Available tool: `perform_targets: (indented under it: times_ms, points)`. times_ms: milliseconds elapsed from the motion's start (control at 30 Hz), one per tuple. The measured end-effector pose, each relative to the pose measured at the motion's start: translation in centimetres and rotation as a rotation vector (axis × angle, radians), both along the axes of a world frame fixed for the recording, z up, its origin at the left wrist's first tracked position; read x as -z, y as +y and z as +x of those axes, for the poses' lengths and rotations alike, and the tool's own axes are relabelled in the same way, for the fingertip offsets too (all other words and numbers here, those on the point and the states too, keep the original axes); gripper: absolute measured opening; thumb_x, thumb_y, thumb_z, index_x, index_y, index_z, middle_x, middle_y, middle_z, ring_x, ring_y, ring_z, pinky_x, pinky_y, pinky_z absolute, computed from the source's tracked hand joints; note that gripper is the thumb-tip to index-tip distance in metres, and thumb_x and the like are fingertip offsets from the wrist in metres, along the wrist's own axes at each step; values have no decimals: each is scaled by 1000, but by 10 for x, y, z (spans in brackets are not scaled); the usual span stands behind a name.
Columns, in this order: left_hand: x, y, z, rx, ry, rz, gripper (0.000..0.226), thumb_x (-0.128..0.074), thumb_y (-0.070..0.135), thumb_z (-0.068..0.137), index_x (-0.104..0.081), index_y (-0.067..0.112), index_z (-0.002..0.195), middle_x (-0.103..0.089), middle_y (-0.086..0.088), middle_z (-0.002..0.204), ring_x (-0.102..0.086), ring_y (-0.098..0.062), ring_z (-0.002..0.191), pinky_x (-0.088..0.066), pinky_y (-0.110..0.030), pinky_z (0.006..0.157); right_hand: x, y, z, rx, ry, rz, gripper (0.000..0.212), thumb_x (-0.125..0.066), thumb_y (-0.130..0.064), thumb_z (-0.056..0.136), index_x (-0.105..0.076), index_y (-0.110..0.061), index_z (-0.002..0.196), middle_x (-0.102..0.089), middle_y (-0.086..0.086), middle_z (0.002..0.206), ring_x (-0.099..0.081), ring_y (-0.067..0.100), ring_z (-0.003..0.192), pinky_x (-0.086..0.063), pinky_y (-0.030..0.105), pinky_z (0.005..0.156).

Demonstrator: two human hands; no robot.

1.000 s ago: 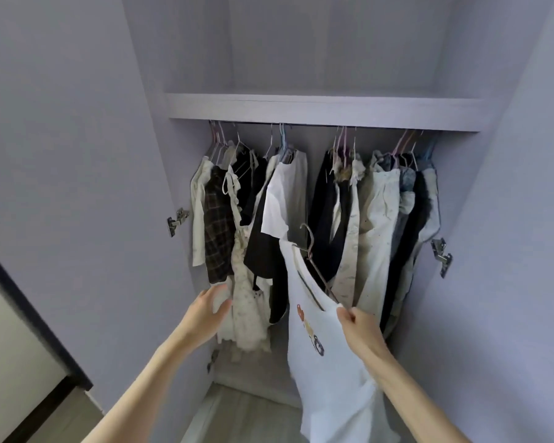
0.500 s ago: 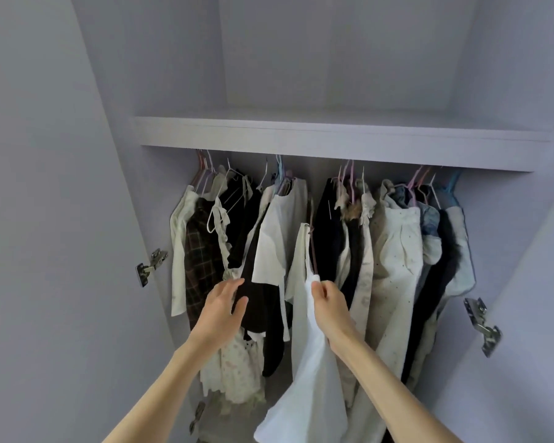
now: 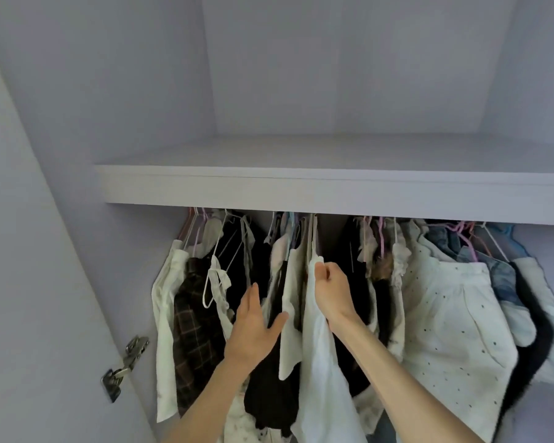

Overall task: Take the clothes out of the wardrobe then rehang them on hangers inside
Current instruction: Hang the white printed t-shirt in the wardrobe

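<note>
A row of clothes hangs on hangers under the wardrobe shelf [image 3: 301,187]. My right hand [image 3: 331,292] grips the shoulder of a white t-shirt [image 3: 323,372] on its hanger, raised up among the hung clothes in the middle of the row. The hanger's hook goes up behind the shelf edge and I cannot see whether it sits on the rail. My left hand [image 3: 253,327] is open, fingers straight, pressing a black garment [image 3: 269,398] and a white one [image 3: 293,302] aside to the left of the t-shirt.
A plaid garment [image 3: 195,330] and a cream one [image 3: 165,318] hang at the left, a dotted white garment [image 3: 454,330] and denim pieces [image 3: 502,279] at the right. The open left door carries a metal hinge [image 3: 123,366]. The shelf's front edge overhangs the rail.
My right hand has lifted the white t-shirt on its hanger from low in front of the wardrobe up into the row. My left hand moved up and right onto the hung clothes.
</note>
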State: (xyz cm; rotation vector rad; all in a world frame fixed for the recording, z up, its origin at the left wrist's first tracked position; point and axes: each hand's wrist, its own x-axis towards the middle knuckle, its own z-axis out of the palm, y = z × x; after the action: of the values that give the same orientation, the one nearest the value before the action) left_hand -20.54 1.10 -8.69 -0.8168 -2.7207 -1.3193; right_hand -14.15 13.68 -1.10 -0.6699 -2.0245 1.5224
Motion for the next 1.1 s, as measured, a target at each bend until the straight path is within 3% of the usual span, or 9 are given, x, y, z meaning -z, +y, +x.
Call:
perform_targets:
  times_ms: [233,367,533,633,700,800,900,1033,1100]
  points:
    - [-2,29,-19,11,-37,-23,98,-61,48,84,4,14,148,-7,-4,156,-11,-18,143,-19,-30,112,2,24,-41,8,-31,35,26,-29,-24,102,-44,-7,91,-42,-1,71,-41,7,60,-33,14,47]
    - [1,39,-19,7,-43,-25,90,-58,37,88,5,15,148,-7,-3,156,-13,-17,142,-24,-31,109,8,45,-55,-2,-72,27,27,-29,-25,102,-43,-9,86,-40,-1,72,-39,7,62,-30,20,51]
    - [4,38,-16,-7,-37,-9,72,-47,23,95,0,16,149,-27,-5,150,-45,-22,124,-37,-25,98,25,62,-63,26,-111,53,24,-28,-22,102,-43,-6,93,-41,-2,73,-47,18,79,-35,26,62]
    - [4,31,-19,-22,-19,-26,67,-45,19,96,-5,16,149,-57,-4,112,-60,-15,76,-47,-18,77,31,57,-69,41,-105,89,26,-28,-22,102,-46,-5,93,-48,3,78,-52,25,86,-34,26,69]
    - [4,28,-20,-26,-10,-19,65,-45,17,96,-7,15,149,-52,5,77,-46,-6,50,-42,-14,58,32,50,-73,53,-114,142,31,-28,-22,102,-51,0,102,-57,15,95,-57,30,95,-38,28,71]
    - [8,22,-21,-50,-15,5,67,-46,19,96,-5,19,148,-40,5,56,-36,-7,42,-35,-17,46,34,43,-79,32,-159,204,33,-30,-21,101,-50,4,112,-58,20,109,-58,32,102,-45,34,82]
    - [11,17,-21,-36,-4,15,66,-46,28,96,-6,21,148,-56,-7,67,-48,-10,47,-38,-15,52,31,36,-88,-36,-194,240,32,-30,-20,101,-49,3,113,-58,20,110,-57,32,103,-46,32,79]
    - [9,10,-19,5,-10,47,56,-44,26,97,-18,19,146,-60,-28,108,-61,-28,88,-47,-32,81,30,22,-101,-139,-197,239,28,-30,-19,101,-46,1,110,-56,15,99,-58,27,91,-41,28,67]
    - [8,7,-20,2,-10,60,52,-43,22,98,-23,17,145,-61,-25,105,-63,-15,84,-46,-30,83,34,19,-104,-169,-164,196,28,-29,-24,101,-45,-2,107,-53,11,89,-54,19,73,-40,28,59]
